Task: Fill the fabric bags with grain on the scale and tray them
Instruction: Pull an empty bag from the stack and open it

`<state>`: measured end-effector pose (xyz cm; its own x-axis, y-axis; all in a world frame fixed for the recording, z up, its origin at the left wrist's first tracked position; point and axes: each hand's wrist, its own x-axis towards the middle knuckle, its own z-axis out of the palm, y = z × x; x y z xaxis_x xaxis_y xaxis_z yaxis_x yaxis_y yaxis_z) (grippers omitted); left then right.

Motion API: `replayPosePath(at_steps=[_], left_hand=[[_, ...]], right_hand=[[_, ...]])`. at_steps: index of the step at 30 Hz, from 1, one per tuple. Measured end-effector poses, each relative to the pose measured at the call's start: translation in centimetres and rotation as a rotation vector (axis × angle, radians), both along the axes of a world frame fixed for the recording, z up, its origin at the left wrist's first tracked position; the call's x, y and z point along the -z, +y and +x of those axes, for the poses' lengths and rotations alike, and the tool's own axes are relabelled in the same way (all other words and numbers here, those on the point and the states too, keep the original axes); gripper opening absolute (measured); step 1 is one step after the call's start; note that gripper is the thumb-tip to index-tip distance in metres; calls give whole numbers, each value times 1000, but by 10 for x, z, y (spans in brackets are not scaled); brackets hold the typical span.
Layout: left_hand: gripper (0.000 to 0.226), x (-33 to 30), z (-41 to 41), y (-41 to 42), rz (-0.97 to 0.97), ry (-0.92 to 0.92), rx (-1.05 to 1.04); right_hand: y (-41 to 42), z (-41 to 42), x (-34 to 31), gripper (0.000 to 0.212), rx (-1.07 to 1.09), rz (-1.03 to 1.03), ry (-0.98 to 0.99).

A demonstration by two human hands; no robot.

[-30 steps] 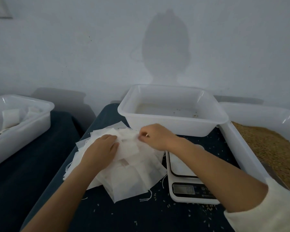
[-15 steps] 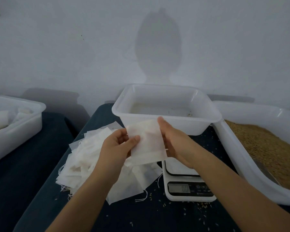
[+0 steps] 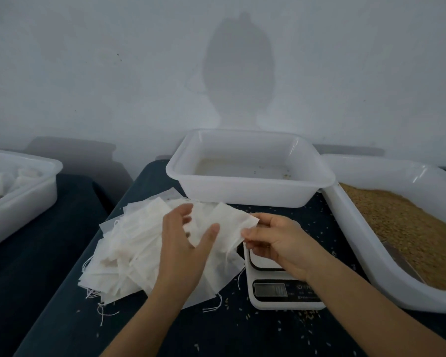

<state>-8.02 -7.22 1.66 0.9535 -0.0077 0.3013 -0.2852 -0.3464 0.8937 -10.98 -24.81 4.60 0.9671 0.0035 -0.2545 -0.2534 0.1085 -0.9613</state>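
- Holding one fabric bag (image 3: 223,225) above the table (image 3: 255,331), between the pile and the scale; both hands are working it, likely to find and spread its mouth before filling.
- Right hand (image 3: 276,243): fingers (image 3: 250,234) are pinching the bag's right edge, thumb and forefinger closed on the cloth, probably to peel one layer from the other.
- Left hand (image 3: 183,243): thumb is pressing the bag's front while the other fingers are curling loosely behind it, steadying the cloth against the pull.
- Pile of empty bags (image 3: 129,251): lying fanned out at the left of the scale, drawstrings trailing, within easy reach of the left hand.
- Scale (image 3: 281,287): sitting just right of the pile, its platform bare and partly under the right hand; display unreadable.
- Grain tub (image 3: 402,228): standing at the right, touching or nearly touching the middle tub's corner, placed for right-hand scooping; a scoop's edge seems to be showing in it.
- Middle tub (image 3: 250,191): standing behind the scale, holding only a few stray grains.
- Left tub (image 3: 23,199): sitting apart on another surface, holding what appear to be filled bags.
- Loose grains (image 3: 307,315): lying scattered around the scale.
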Motion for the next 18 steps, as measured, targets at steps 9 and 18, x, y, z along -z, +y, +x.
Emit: replayPosePath(at_steps=[9,18], left_hand=[[15,-14,-14,-18,-199,191,394],[37,-18,-9,-13,-168,262,380]], right_hand=[[0,0,-4,35,-52,-39,-79],[-16,-1,-13,38,-168,-334,-82]])
